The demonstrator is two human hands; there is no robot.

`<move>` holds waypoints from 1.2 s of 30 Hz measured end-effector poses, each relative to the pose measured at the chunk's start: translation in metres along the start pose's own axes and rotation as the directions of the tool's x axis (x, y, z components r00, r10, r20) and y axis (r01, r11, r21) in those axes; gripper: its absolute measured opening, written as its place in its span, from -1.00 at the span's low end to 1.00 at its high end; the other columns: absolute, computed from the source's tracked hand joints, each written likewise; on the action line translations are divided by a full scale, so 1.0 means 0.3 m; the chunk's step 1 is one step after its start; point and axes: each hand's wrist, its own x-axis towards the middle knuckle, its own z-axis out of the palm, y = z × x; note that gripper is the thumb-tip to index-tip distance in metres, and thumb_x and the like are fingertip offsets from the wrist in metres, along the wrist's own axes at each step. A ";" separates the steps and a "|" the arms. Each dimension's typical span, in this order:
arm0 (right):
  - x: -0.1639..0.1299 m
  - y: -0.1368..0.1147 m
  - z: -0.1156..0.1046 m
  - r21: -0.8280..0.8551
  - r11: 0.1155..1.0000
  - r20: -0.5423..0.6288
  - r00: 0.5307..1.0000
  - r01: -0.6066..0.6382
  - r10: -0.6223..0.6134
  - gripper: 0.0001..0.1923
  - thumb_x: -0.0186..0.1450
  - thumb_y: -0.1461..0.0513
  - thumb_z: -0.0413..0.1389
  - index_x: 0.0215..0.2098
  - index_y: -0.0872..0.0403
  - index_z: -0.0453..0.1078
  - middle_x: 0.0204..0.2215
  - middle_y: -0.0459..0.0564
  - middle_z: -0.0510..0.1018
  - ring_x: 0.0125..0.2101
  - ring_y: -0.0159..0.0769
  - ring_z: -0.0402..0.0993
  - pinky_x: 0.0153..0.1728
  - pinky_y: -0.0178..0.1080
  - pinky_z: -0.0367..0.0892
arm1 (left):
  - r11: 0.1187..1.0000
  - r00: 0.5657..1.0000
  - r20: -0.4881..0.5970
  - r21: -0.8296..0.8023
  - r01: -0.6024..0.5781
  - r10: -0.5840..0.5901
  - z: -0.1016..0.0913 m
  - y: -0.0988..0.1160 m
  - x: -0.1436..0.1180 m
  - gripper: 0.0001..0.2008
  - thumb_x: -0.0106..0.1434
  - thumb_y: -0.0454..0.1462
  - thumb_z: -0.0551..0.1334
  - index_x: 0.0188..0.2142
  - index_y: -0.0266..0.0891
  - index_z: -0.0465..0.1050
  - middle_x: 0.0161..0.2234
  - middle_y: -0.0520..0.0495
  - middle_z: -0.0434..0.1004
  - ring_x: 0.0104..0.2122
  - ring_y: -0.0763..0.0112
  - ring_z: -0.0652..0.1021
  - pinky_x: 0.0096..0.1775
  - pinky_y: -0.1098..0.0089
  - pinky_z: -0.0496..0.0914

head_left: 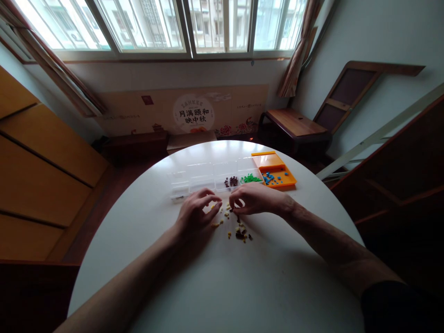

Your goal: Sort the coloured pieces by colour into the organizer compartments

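Note:
Both my hands rest on a round white table (215, 277) over a scatter of tiny yellow and dark brown beads (239, 231). My left hand (197, 210) has its fingers curled and pinched near a yellow bead; whether it holds one is too small to tell. My right hand (255, 199) pinches down with its fingertips at a dark bead by the pile. Just beyond the hands lies a clear compartment box (204, 181); one cell holds dark beads (231, 181), the one beside it green beads (250, 178).
An orange tray (277, 163) with blue beads lies at the right end of the clear box. Behind the table stand a low wooden bench (294, 122), a printed board (190, 113) under the windows, and wooden cabinets (38, 175) at the left.

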 end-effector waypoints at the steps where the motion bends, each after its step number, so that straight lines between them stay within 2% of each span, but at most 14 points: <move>1: 0.000 0.001 0.000 -0.001 1.000 -0.005 1.000 0.005 -0.005 -0.95 0.36 0.27 0.32 -0.26 -0.02 0.64 -0.36 -0.14 0.67 -0.34 -0.34 0.52 -0.27 -0.25 0.23 | 1.000 1.000 0.000 0.001 -0.001 0.001 0.000 0.000 0.000 -0.88 0.50 -0.22 0.34 -0.14 -0.13 0.70 -0.17 -0.08 0.67 -0.24 0.31 0.65 -0.14 0.28 0.52; 4: -0.002 0.014 -0.002 0.029 0.999 -0.029 0.999 0.018 -0.018 -0.94 0.35 0.27 0.32 -0.26 -0.03 0.65 -0.36 -0.15 0.67 -0.35 -0.35 0.51 -0.27 -0.26 0.24 | 1.000 1.000 -0.003 -0.001 -0.007 0.007 0.000 -0.001 0.001 -0.88 0.50 -0.22 0.34 -0.14 -0.13 0.70 -0.17 -0.09 0.68 -0.25 0.31 0.65 -0.16 0.29 0.52; 9: -0.005 0.049 -0.020 0.181 0.982 -0.080 0.996 0.047 -0.033 -0.90 0.42 0.23 0.29 -0.18 -0.02 0.69 -0.37 -0.16 0.66 -0.38 -0.39 0.50 -0.27 -0.28 0.29 | 1.000 1.000 -0.003 -0.001 -0.005 0.005 -0.002 0.000 -0.004 -0.88 0.49 -0.22 0.35 -0.14 -0.13 0.70 -0.17 -0.08 0.68 -0.24 0.31 0.65 -0.16 0.29 0.52; 11: 0.000 0.063 -0.023 0.212 0.976 -0.152 0.988 0.043 -0.010 -0.88 0.44 0.21 0.28 -0.16 0.01 0.69 -0.36 -0.12 0.68 -0.38 -0.38 0.50 -0.27 -0.29 0.30 | 1.000 1.000 0.000 0.003 0.000 0.000 -0.001 -0.001 -0.007 -0.89 0.49 -0.22 0.35 -0.13 -0.12 0.70 -0.16 -0.07 0.68 -0.24 0.31 0.65 -0.16 0.29 0.51; 13: 0.006 0.077 -0.020 0.198 0.980 -0.275 0.960 0.006 0.050 -0.86 0.46 0.20 0.26 -0.14 0.03 0.70 -0.30 -0.07 0.71 -0.34 -0.35 0.53 -0.23 -0.28 0.33 | 1.000 1.000 0.004 -0.003 -0.001 0.001 0.000 -0.002 -0.009 -0.88 0.50 -0.22 0.35 -0.12 -0.12 0.70 -0.15 -0.08 0.68 -0.23 0.31 0.65 -0.15 0.28 0.51; 15: 0.013 0.090 -0.012 0.166 0.984 -0.395 0.910 -0.063 0.125 -0.82 0.50 0.18 0.23 -0.11 0.04 0.70 -0.22 -0.01 0.74 -0.28 -0.32 0.57 -0.18 -0.26 0.34 | 1.000 1.000 0.012 -0.008 -0.016 0.016 0.002 -0.002 -0.010 -0.87 0.51 -0.20 0.35 -0.12 -0.12 0.70 -0.14 -0.09 0.68 -0.21 0.30 0.66 -0.13 0.28 0.52; 17: 0.018 0.100 -0.003 0.140 0.981 -0.467 0.864 -0.137 0.187 -0.78 0.54 0.15 0.21 -0.05 0.04 0.70 -0.17 0.01 0.74 -0.26 -0.30 0.57 -0.18 -0.25 0.34 | 0.999 0.998 0.023 0.001 -0.054 0.054 0.004 0.000 -0.009 -0.87 0.51 -0.19 0.35 -0.10 -0.11 0.71 -0.13 -0.10 0.68 -0.18 0.28 0.67 -0.10 0.26 0.53; 19: 0.020 0.103 0.003 0.112 0.973 -0.496 0.838 -0.199 0.229 -0.78 0.54 0.14 0.22 -0.02 0.03 0.70 -0.18 0.00 0.74 -0.29 -0.31 0.55 -0.21 -0.25 0.30 | 0.993 0.993 0.039 0.014 -0.114 0.114 0.006 0.004 -0.008 -0.87 0.49 -0.17 0.38 -0.06 -0.08 0.71 -0.11 -0.10 0.69 -0.16 0.26 0.68 -0.05 0.22 0.53; 23: 0.016 0.095 -0.002 0.076 0.964 -0.451 0.853 -0.256 0.263 -0.83 0.48 0.17 0.25 -0.10 0.02 0.69 -0.26 -0.04 0.72 -0.36 -0.34 0.50 -0.30 -0.27 0.24 | 0.974 0.968 0.114 0.001 -0.227 0.225 0.006 0.013 -0.011 -0.81 0.47 -0.17 0.40 0.04 0.00 0.70 -0.07 -0.09 0.70 -0.11 0.23 0.68 0.00 0.19 0.53; 25: 0.012 0.087 -0.007 0.076 0.969 -0.388 0.888 -0.235 0.246 -0.86 0.44 0.21 0.25 -0.15 0.02 0.69 -0.27 -0.05 0.72 -0.34 -0.34 0.52 -0.29 -0.27 0.25 | 0.967 0.955 0.162 0.000 -0.253 0.250 0.005 0.015 -0.012 -0.79 0.48 -0.17 0.39 0.08 0.03 0.70 -0.05 -0.09 0.70 -0.09 0.22 0.68 0.01 0.19 0.52; 29: 0.004 0.070 -0.014 0.058 0.987 -0.169 0.973 -0.151 0.159 -0.90 0.37 0.23 0.29 -0.20 -0.02 0.68 -0.35 -0.13 0.69 -0.34 -0.35 0.53 -0.30 -0.28 0.24 | 0.957 0.939 0.193 0.006 -0.290 0.283 0.006 0.006 -0.013 -0.78 0.50 -0.18 0.37 0.10 0.05 0.69 -0.02 -0.08 0.72 -0.11 0.24 0.67 0.00 0.20 0.50; 31: 0.002 0.057 -0.016 0.044 0.989 -0.102 0.984 -0.141 0.145 -0.92 0.36 0.21 0.31 -0.21 -0.02 0.68 -0.37 -0.14 0.67 -0.34 -0.34 0.53 -0.31 -0.27 0.23 | 0.953 0.934 0.204 0.012 -0.303 0.295 0.006 0.001 -0.012 -0.78 0.51 -0.19 0.36 0.10 0.07 0.70 -0.02 -0.07 0.73 -0.13 0.25 0.66 0.00 0.20 0.49; 36: 0.003 0.026 -0.020 0.013 0.989 -0.057 0.988 -0.144 0.144 -0.91 0.34 0.26 0.32 -0.21 -0.01 0.69 -0.35 -0.12 0.68 -0.31 -0.32 0.56 -0.27 -0.25 0.24 | 0.956 0.933 0.225 0.025 -0.293 0.280 0.005 0.001 -0.009 -0.82 0.52 -0.22 0.36 0.02 0.07 0.72 -0.03 -0.05 0.73 -0.12 0.26 0.66 0.01 0.20 0.48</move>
